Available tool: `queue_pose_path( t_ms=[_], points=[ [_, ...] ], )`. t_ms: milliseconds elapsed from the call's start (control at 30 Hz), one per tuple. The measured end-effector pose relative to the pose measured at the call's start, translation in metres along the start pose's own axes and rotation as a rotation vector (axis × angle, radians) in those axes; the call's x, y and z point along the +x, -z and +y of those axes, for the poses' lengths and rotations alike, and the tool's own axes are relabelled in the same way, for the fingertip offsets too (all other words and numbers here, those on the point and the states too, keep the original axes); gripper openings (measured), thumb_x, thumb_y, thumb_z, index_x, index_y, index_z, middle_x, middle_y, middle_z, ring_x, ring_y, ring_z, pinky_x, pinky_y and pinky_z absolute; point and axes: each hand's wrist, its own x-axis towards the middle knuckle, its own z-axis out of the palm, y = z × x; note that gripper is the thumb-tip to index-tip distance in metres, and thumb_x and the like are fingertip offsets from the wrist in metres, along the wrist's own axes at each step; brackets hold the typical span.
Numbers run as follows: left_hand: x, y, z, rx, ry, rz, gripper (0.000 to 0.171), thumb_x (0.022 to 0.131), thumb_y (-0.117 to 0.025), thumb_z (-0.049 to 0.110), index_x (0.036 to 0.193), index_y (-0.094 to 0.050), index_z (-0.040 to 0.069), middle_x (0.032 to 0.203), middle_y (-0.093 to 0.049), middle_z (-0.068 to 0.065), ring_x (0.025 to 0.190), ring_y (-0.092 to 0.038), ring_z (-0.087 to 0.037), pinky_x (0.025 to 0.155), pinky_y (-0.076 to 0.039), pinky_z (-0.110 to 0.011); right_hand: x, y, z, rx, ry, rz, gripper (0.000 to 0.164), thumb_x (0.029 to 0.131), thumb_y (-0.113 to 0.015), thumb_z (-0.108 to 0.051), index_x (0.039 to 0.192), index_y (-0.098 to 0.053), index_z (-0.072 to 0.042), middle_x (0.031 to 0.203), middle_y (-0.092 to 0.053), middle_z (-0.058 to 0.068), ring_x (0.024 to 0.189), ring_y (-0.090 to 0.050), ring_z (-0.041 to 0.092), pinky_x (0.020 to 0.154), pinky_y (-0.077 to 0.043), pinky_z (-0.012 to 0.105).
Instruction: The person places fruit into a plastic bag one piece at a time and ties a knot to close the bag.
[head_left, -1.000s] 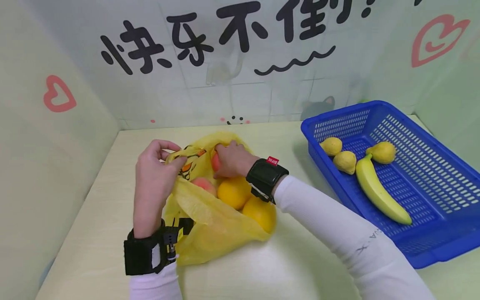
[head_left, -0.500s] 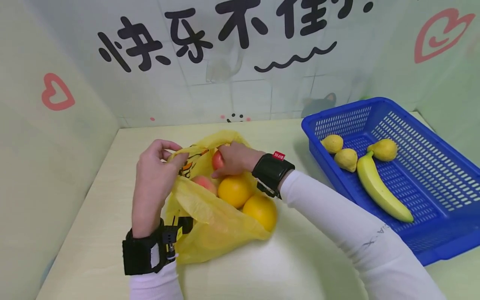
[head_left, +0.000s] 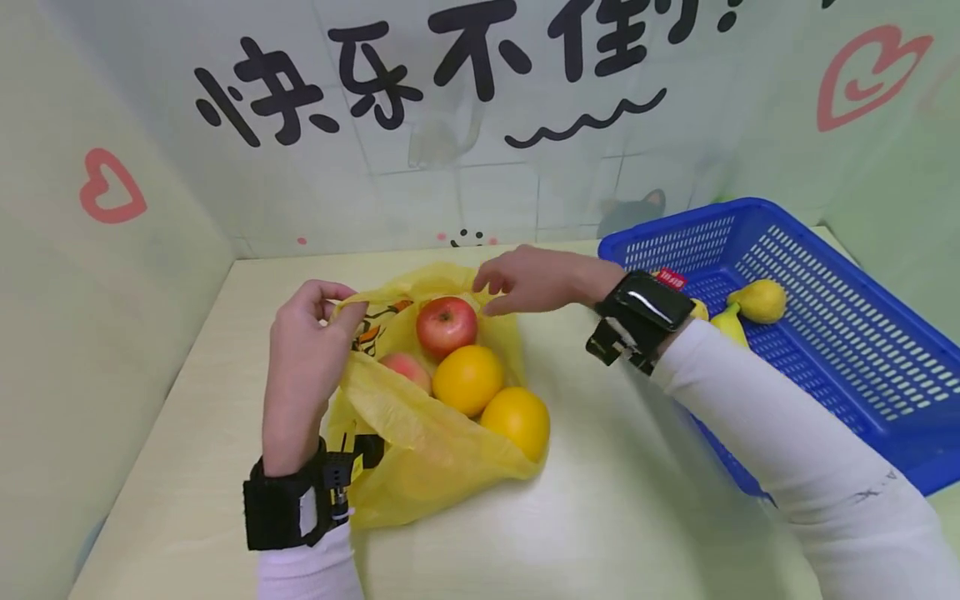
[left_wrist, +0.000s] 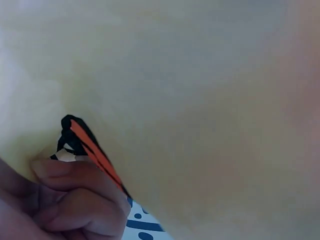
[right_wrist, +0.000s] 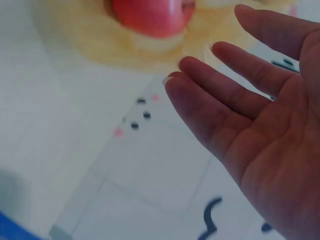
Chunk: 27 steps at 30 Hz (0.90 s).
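My left hand (head_left: 309,346) pinches the rim of a yellow plastic bag (head_left: 420,467) between thumb and fingers; in the left wrist view the bag film fills most of the picture beside the curled fingers (left_wrist: 85,200). Inside the bag's mouth a red apple (head_left: 447,327) lies at the back, stem up. A pinkish peach-like fruit (head_left: 407,369), partly covered by the film, is at its left. Two oranges (head_left: 468,381) sit in front. My right hand (head_left: 536,279) hovers just right of the apple, fingers loosely extended and holding nothing; the right wrist view shows its bare palm (right_wrist: 280,140).
A blue perforated basket (head_left: 847,350) stands at the right with a banana (head_left: 731,323) and lemon-like yellow fruits (head_left: 759,301), partly hidden by my right forearm. A printed wall (head_left: 480,192) closes off the back of the pale table (head_left: 585,508).
My right hand has let go of the apple in the bag and moved right and up, out of the bag's mouth. My left hand keeps its hold on the rim.
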Motion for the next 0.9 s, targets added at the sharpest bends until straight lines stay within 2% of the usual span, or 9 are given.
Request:
queue_pose_path(
  t_ms=[267,467,600,800,900],
  points=[
    [0.0,-0.002,-0.001,0.008,-0.005,-0.02,0.028,0.098,-0.054,0.028,0.116,-0.059,0.007,0.084,-0.048,-0.007,0.062,-0.049,-0.02,0.056,-0.047,-0.022,-0.056,0.035,0.05,-0.009,-0.114,0.146,0.035,0.098,-0.059,-0.027,0.128,-0.06,-0.009,0.12,-0.066,0.012,0.108,-0.06,0.026,0.094,-0.053,0.042],
    [0.0,-0.002,-0.001,0.021,-0.022,-0.022,0.028,0.099,-0.053,0.029,0.116,-0.06,0.007,0.082,-0.046,-0.007,0.062,-0.047,-0.021,0.055,-0.044,-0.024,-0.092,0.046,0.092,-0.011,-0.173,0.179,0.037,0.096,-0.061,-0.027,0.126,-0.06,-0.005,0.116,-0.067,0.013,0.105,-0.062,0.026,0.093,-0.053,0.046],
    [-0.001,-0.001,0.0,0.021,-0.028,-0.013,0.029,0.099,-0.053,0.029,0.116,-0.06,0.007,0.081,-0.044,-0.007,0.062,-0.046,-0.021,0.054,-0.043,-0.024,-0.104,0.044,0.119,-0.028,-0.205,0.144,0.041,0.096,-0.063,-0.027,0.127,-0.059,-0.001,0.115,-0.067,0.015,0.104,-0.063,0.027,0.091,-0.053,0.047],
    [0.0,-0.001,0.001,0.015,-0.011,-0.005,0.028,0.098,-0.053,0.029,0.115,-0.06,0.008,0.081,-0.043,-0.006,0.063,-0.046,-0.02,0.054,-0.043,-0.024,-0.117,0.035,0.159,-0.02,-0.325,-0.008,0.05,0.096,-0.062,-0.031,0.133,-0.053,0.002,0.123,-0.062,0.025,0.109,-0.061,0.037,0.09,-0.053,0.053],
    [0.0,-0.001,0.001,0.013,-0.003,-0.002,0.029,0.098,-0.053,0.03,0.116,-0.06,0.008,0.082,-0.042,-0.005,0.063,-0.046,-0.02,0.054,-0.043,-0.023,-0.126,0.032,0.176,-0.001,-0.392,-0.088,0.053,0.097,-0.061,-0.031,0.132,-0.05,0.008,0.123,-0.059,0.03,0.107,-0.061,0.04,0.088,-0.054,0.053]
  ],
)
